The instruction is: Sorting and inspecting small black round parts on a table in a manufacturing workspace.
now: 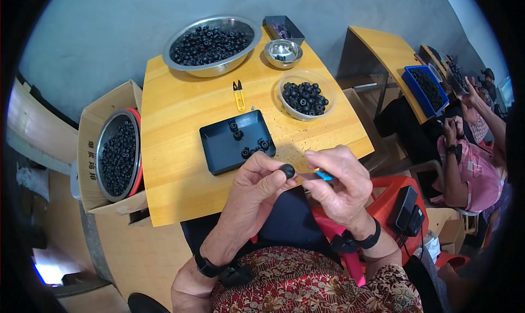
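My left hand (243, 195) pinches a round black rubber-like part (287, 171) between thumb and fingertips, above the near edge of the table. In my right hand (345, 183) is a small thin blade with a blue piece (324, 175) on it, gripped between thumb and fingers. The blade's tip points at the black part and seems to touch it or come very close. Just beyond my left hand lies a shallow dark tray (219, 140) with several black parts in it. A clear round tub (306, 115) of similar parts stands farther right.
Yellow-handled thread snips (239, 97) lie behind the tray. Farther back are a large steel bowl (249, 45) of black parts, a small steel bowl (298, 61) and a dark box (298, 35). A cardboard box (90, 113) stands left. Co-workers sit right, near a blue tray (413, 83).
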`<state>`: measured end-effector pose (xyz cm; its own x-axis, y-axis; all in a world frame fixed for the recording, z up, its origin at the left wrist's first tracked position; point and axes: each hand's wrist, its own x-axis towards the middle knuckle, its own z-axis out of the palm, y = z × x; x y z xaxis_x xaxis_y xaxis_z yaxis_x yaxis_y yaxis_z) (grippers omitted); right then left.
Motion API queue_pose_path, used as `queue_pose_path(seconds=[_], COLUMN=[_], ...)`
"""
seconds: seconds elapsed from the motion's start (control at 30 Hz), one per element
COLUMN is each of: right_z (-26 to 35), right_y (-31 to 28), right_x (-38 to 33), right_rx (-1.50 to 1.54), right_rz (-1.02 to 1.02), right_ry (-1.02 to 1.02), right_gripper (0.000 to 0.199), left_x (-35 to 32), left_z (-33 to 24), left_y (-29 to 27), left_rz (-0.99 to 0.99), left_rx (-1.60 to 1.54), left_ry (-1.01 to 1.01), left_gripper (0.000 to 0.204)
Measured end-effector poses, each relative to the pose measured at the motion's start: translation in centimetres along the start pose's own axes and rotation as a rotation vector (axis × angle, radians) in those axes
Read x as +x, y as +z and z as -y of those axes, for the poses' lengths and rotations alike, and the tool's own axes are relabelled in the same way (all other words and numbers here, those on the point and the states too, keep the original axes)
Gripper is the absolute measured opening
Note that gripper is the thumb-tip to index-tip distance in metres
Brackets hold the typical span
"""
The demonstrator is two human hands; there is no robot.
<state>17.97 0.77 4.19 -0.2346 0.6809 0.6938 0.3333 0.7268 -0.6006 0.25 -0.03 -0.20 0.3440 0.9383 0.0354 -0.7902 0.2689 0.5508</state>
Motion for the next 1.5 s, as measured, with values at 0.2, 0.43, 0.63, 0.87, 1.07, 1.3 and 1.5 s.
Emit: queue_pose_path(seconds=[0.2, 0.43, 0.63, 0.87, 1.07, 1.3, 1.5], right_z=[-0.6, -0.5, -1.2, -5.1, -12.6, -12.3, -8.4], right_y=[0.8, 0.8, 1.1, 0.3, -0.2, -0.1, 0.5], right_x=[-0.4, -0.6, -0.2, 2.4, 4.1, 2.9, 1.5], right_rx=[-0.043, -0.149, -0.143, -0.184, -0.323, -0.352, -0.214], right_rz=[0.031, 0.037, 0.074, -0.042, -0.125, -0.107, -0.048], right_ry=[-0.086, -0.165, -0.125, 0.08, 0.162, 0.095, 0.181], right_gripper=[0.045, 0.04, 0.039, 0.022, 0.023, 0.018, 0.017], left_x=[-0.1, -0.1, 0.0, 2.2, 5.1, 6.0, 6.3], left_z=[0.1, 0.3, 0.6, -4.3, -7.7, -5.9, -6.0], left_y=[0.3, 0.3, -0.8, -1.1, -6.0, -8.7, -7.9], left_rz=[-0.014, -0.03, -0.039, -0.175, -0.384, -0.148, -0.201], left_rx=[-0.014, -0.018, 0.016, 0.649, 1.335, 1.976, 1.778], left_ry=[-0.009, -0.03, -0.025, 0.105, 0.072, 0.307, 0.136], left_gripper=[0.012, 0.01, 0.012, 0.025, 0.017, 0.023, 0.019])
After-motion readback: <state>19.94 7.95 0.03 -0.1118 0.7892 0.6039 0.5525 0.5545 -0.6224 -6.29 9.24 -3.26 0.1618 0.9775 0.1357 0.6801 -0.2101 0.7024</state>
